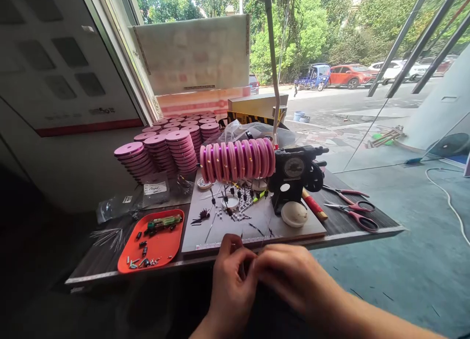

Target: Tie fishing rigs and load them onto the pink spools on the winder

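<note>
Both of my hands meet in front of the near edge of the white board (191, 231). My left hand (235, 275) is curled, its thumb and forefinger pinched. Beside it, my right hand (293, 275) is closed too, the fingertips of both touching or nearly so. What they pinch is too small to make out; a faint thin line seems to run up from them. Beyond stands a black winding device (290, 175) carrying a row of pink spools (237, 160). Small black pieces (245, 198) hang below the spools, over scattered white beads (240, 214).
An orange tray (125, 246) with small parts lies left. Stacks of pink spools (181, 153) stand behind. Two pairs of scissors (362, 219) lie right, near a red-and-yellow stick (314, 205) and a round cream dish (294, 215). A lamp post (273, 69) rises behind the device.
</note>
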`<state>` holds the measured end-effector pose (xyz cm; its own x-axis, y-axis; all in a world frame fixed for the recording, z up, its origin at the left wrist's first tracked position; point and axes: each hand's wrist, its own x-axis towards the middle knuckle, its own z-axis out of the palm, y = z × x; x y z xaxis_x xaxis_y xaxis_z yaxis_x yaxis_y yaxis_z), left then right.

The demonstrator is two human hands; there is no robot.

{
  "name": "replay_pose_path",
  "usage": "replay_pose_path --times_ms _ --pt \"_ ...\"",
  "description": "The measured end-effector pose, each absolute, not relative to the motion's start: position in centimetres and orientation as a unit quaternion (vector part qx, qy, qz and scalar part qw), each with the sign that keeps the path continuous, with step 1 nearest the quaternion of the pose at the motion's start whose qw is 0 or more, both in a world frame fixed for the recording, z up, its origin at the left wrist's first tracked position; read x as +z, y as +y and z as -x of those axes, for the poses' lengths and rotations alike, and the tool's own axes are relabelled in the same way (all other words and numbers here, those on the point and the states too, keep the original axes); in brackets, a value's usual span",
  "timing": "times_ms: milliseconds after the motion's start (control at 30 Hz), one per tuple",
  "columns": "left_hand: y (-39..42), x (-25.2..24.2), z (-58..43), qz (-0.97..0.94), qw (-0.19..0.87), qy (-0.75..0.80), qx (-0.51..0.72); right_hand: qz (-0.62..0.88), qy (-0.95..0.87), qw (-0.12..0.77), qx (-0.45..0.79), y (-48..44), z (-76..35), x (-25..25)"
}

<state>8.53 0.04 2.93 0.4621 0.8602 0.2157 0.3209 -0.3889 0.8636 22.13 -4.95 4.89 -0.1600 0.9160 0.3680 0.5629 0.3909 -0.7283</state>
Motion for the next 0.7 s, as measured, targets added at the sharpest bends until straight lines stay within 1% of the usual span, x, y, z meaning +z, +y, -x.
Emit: replay_pose_path --times_ms 133,267,333,400,467,567,633,700 --pt "0.3 2.1 -8.1 -0.76 0.34 0.4 0.385 0.531 -0.694 0.377 0.309 -1.3 -22.2 7.3" --pt "0.7 1.4 -7.8 -0.773 0.268 0.39 0.423 0.516 -0.691 0.335 0.379 1.2 -22.2 7.8" --pt "0.8 1.2 -7.7 -0.781 0.249 0.372 0.436 0.523 -0.697 0.311 0.378 1.8 -22.0 7.7" --pt "0.8 0.9 -7.5 -0.789 0.256 0.348 0.438 0.534 -0.71 0.295 0.352 2.0 -21.9 7.7" --pt "0.7 0.8 -7.3 -0.791 0.283 0.328 0.431 0.535 -0.718 0.287 0.339 2.1 -21.8 7.8" --pt "0.6 1.0 -7.4 -0.768 0.348 0.337 0.42 0.53 -0.713 0.29 0.355 1.5 -22.0 7.9" --pt "0.5 1.2 -7.8 -0.712 0.443 0.37 0.4 0.535 -0.716 0.322 0.311 0.4 -22.5 7.4" --pt "0.6 1.5 -8.3 -0.602 0.59 0.402 0.359 0.536 -0.731 0.366 0.209 -1.3 -23.2 6.4"
